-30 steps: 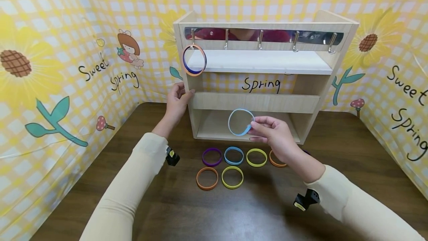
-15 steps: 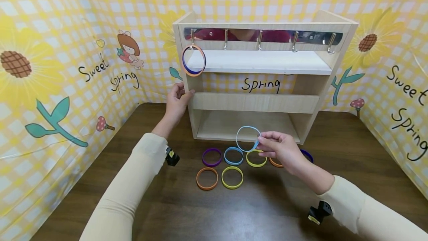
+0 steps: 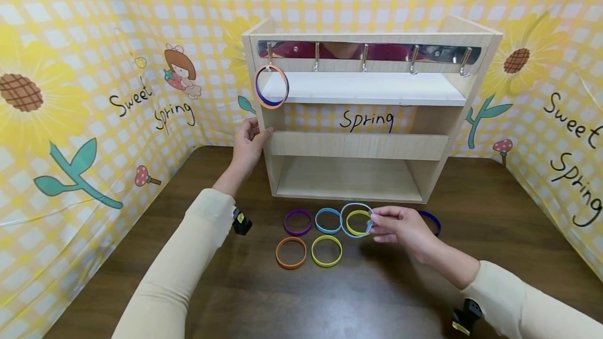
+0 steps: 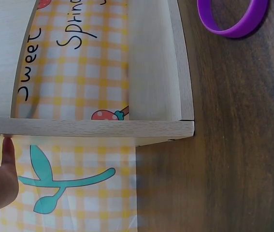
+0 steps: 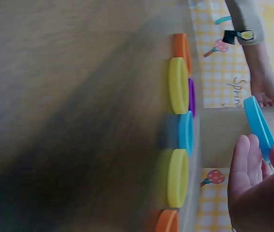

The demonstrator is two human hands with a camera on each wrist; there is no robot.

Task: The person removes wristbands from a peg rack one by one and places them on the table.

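Observation:
Near the table's front middle, my right hand (image 3: 400, 229) pinches a light blue wristband (image 5: 258, 123) at one side, its ring standing up. In the head view this ring overlaps a yellow wristband (image 3: 356, 213) on the table. My left hand (image 3: 247, 145) holds the left side panel of a wooden shelf (image 3: 358, 145), thumb at the front edge and fingers on the outer face. From the leftmost hook (image 3: 270, 54) hang an orange wristband (image 3: 270, 107) and a dark blue one. An orange wristband (image 5: 168, 222) lies hidden behind my right hand in the head view.
Before the shelf lie purple (image 3: 298, 234), light blue (image 3: 328, 232) and dark blue (image 3: 438, 222) wristbands, with orange (image 3: 290, 267) and yellow (image 3: 327, 265) ones nearer me. Several bare hooks (image 3: 365, 59) line the metal strip. Patterned cloth (image 3: 141, 67) surrounds the table.
My right hand has come down and to the right with the light blue wristband, from in front of the shelf to over the row on the table. My left hand stays put.

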